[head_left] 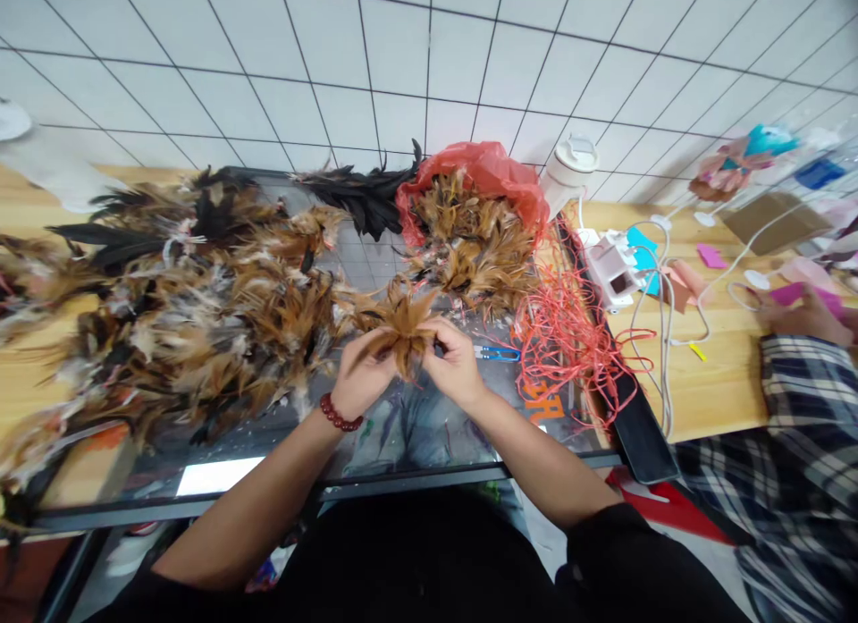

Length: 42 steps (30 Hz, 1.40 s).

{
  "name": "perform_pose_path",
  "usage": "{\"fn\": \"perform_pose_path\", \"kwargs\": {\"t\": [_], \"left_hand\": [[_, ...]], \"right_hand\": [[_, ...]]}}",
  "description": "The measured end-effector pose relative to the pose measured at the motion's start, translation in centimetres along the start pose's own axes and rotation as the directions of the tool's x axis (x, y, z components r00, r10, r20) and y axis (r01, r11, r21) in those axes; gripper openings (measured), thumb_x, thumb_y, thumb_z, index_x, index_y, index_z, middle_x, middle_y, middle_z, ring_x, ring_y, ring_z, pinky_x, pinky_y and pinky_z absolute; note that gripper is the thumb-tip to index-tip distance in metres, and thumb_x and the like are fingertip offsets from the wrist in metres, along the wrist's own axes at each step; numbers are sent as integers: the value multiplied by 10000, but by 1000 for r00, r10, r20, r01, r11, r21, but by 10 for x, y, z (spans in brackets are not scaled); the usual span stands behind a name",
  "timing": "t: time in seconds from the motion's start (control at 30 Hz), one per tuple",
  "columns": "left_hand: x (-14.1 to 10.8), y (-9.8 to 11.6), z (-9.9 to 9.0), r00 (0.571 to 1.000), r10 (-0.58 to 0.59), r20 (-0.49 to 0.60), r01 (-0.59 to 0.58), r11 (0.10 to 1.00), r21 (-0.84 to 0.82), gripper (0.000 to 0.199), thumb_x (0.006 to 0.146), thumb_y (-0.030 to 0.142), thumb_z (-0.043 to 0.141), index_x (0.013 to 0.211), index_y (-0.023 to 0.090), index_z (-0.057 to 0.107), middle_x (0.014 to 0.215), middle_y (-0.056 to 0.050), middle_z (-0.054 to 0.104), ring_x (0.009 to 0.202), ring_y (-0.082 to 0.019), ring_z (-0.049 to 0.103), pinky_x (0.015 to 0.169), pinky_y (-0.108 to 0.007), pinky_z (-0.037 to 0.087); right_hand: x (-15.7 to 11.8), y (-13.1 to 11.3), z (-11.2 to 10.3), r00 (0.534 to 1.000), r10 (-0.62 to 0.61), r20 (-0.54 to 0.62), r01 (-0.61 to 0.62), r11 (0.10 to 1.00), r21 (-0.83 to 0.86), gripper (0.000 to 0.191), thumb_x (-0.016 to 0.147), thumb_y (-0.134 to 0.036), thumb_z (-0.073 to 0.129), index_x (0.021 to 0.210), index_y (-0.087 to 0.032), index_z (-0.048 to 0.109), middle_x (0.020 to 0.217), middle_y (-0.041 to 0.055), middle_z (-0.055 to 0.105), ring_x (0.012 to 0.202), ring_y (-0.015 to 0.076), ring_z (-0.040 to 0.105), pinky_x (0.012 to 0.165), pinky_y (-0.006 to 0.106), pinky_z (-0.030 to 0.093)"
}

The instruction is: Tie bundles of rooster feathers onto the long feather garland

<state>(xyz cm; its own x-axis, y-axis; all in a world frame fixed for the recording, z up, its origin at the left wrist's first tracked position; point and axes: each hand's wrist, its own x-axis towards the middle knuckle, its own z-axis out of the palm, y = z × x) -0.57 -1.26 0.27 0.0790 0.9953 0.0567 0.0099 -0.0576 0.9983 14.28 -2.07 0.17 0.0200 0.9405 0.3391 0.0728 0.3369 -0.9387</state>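
Between my two hands is a bunch of brown feathers (pixel 404 324), fanned out over the dark glass tabletop (pixel 382 435). My left hand (pixel 365 373), with a dark red bead bracelet at the wrist, is closed on the bunch's left side. My right hand (pixel 452 359) pinches its right side. The fingertips are partly hidden by the feathers. A big heap of brown feathers (pixel 268 310) lies to the left. Just right of my right hand are blue-handled thread snips (pixel 497 353). Behind my hands, more brown feathers (pixel 483 248) sit in a red plastic bag (pixel 475 158).
Tangled red string (pixel 559 346) spreads to the right, beside a white power strip (pixel 613 270) and cables. A white lidded cup (pixel 569 172) stands near the tiled wall. Black feathers (pixel 368 194) lie at the back. At far right, a co-worker's hand (pixel 804 315) holds pink material.
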Motion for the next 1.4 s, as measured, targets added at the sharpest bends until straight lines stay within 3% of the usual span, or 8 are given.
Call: {"fn": "perform_pose_path", "kwargs": {"t": [0.1,0.2,0.33,0.5,0.8,1.1,1.23,1.4], "left_hand": [[-1,-4,0,1000,24,-10,-25,1000,-6,293,597,320,840,824,164,741,858,-65,745,814,-204,673,817,-327,534],[-3,-3,0,999,11,-44,-11,1000,1,218,650,348,827,717,164,731,725,-33,713,676,-150,632,695,-273,518],[-1,7,-1,964,-231,133,255,943,-212,287,653,399,833,624,140,710,598,-36,669,521,-104,559,528,-230,462],[5,16,-4,855,-385,348,499,795,-346,296,588,371,878,674,124,741,664,-84,713,553,-126,619,524,-232,500],[2,9,-1,944,-297,142,325,910,-258,229,566,278,875,659,131,725,579,-25,671,502,-107,594,521,-222,483],[3,8,0,972,-210,-104,187,962,-199,222,490,198,861,594,151,671,538,22,635,487,-75,550,501,-184,432],[2,10,0,977,-205,-65,192,968,-161,226,537,238,864,604,147,667,538,12,639,483,-81,555,504,-194,445],[4,18,2,947,-321,-17,290,878,-381,331,511,288,897,636,147,625,620,-15,691,526,-112,619,560,-236,523]], "right_hand": [[3,-2,0,1000,6,-18,-5,1000,17,152,796,-348,639,771,-200,666,732,9,561,669,124,481,639,262,421],[4,-2,1,990,142,8,-142,981,130,232,784,-417,663,733,-194,628,701,-2,559,636,116,485,604,252,414],[3,-2,4,922,380,77,-382,857,345,330,736,-487,701,690,-200,545,583,-49,514,536,100,489,522,231,385],[3,-6,5,891,442,104,-441,787,431,323,706,-445,727,683,-197,521,527,-86,442,472,78,461,482,213,349],[8,-11,5,914,404,-19,-357,828,432,325,676,-439,742,694,-206,516,571,-84,435,513,62,371,511,204,348],[1,-4,8,921,359,151,-389,866,314,375,658,-454,789,728,-211,513,633,-68,492,549,70,393,525,220,312],[1,-1,8,930,350,111,-367,877,311,388,730,-502,725,664,-207,482,574,-75,430,527,70,369,524,229,297],[4,-4,5,928,369,45,-362,869,338,342,752,-518,703,835,-203,599,653,-51,525,555,79,429,538,228,358]]}}
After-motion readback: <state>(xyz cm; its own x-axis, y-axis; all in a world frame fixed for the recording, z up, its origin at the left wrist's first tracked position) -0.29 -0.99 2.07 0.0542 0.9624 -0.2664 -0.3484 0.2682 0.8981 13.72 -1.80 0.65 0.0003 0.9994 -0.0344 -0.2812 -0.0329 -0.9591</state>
